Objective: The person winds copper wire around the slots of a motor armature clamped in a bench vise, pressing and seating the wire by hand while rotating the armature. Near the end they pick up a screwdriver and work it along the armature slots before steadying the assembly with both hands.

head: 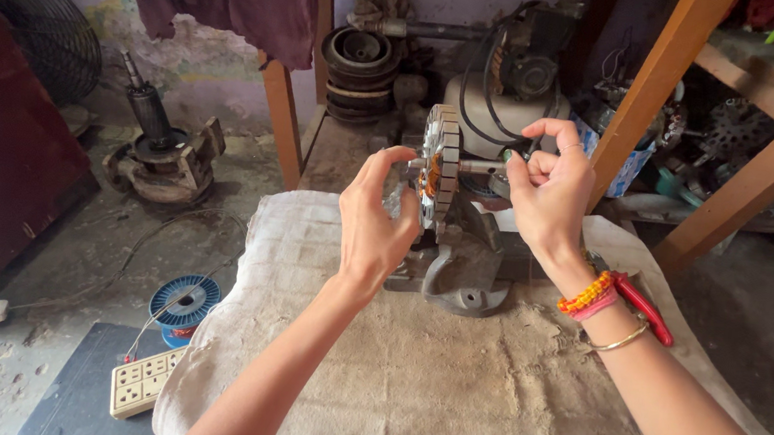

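A round laminated motor stator (439,161) with copper windings stands on edge, on a metal shaft clamped in a grey bench vise (459,270). My left hand (373,227) is raised at the stator's near left face, fingers spread and touching it. My right hand (550,191) is on the other side, its thumb and fingers pinching the right end of the shaft (484,167). Bead and metal bangles circle my right wrist.
The vise sits on a cloth-covered table (446,393). A red-handled tool (645,309) lies at the right. On the floor at left are a blue wire spool (183,307), a socket board (139,388) and an old motor part (165,163). Wooden shelves stand at right.
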Demonstrator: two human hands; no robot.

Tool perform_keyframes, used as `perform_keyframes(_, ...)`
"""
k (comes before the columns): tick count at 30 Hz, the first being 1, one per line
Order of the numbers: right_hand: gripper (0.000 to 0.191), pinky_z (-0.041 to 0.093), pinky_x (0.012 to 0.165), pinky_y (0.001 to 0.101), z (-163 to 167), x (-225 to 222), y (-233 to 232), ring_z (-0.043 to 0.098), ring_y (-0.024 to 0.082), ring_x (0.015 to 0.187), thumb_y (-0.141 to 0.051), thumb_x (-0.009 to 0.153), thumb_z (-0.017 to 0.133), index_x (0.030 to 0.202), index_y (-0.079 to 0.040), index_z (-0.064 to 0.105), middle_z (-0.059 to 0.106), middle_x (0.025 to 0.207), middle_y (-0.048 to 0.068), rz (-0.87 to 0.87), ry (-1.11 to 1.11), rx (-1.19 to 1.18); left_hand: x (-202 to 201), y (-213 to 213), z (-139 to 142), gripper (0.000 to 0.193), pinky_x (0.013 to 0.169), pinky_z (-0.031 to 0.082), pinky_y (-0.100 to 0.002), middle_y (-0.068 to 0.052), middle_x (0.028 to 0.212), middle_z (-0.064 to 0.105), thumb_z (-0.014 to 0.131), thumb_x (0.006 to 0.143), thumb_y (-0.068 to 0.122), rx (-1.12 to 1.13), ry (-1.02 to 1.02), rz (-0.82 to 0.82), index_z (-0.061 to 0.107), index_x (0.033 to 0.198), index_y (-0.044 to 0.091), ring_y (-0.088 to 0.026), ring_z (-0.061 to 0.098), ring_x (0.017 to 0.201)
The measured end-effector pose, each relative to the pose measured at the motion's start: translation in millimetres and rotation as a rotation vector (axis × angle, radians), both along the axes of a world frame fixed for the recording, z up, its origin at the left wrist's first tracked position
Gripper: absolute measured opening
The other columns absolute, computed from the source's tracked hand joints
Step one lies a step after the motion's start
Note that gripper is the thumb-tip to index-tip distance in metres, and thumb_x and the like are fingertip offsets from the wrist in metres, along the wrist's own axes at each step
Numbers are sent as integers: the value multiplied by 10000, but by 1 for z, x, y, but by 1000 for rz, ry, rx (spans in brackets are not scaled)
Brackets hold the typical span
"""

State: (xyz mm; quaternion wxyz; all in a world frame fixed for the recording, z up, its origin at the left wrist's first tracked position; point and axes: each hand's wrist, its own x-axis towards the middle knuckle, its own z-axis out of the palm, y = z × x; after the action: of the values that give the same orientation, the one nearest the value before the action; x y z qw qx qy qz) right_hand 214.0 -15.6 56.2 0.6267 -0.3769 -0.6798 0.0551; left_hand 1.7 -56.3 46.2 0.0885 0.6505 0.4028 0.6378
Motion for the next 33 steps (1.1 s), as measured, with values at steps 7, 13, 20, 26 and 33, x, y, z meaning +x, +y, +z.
perform_keyframes(7,347,334,480,280,-15,17,3,430,77,459,134,832,619,1139,-23,584,480,499,-9,-271,-131,-207,7,15,-1,475,1080,517,-423,-160,1239,702,556,792,-79,2,-115,-261,594,1257,7,-320,690,1207)
perform_keyframes(13,483,408,452,247,-36,0,-52,544,86,425,142,746,606,1187,-36,528,610,501,-3,-107,-183,-517,3,-9,-10,386,916,606,-376,-140,1235,694,612,845,-70,198,197,-69,635,1214,41,-294,699,1117)
perform_keyframes(20,386,236,469,209,-17,-32,-108,306,-7,530,84,847,626,1191,-34,496,365,577,-66,232,54,-429,17,-20,-16,380,886,581,-409,-145,1240,692,676,811,-12,351,516,-189,687,1189,17,-319,686,1061)
perform_keyframes(26,331,374,623,220,15,-13,-89,473,40,690,-202,1077,511,1351,-28,451,611,801,-14,71,-65,-68,21,-21,-13,191,791,601,-347,-155,1102,750,627,928,-32,135,163,-266,720,1095,-25,-284,750,911)
perform_keyframes(33,616,454,858,300,17,-12,-35,580,111,997,-487,1106,224,1390,-55,559,646,1355,50,505,-293,-204,17,-20,-10,203,710,596,-322,-147,997,786,637,920,-18,41,69,-289,756,1085,-15,-212,777,828)
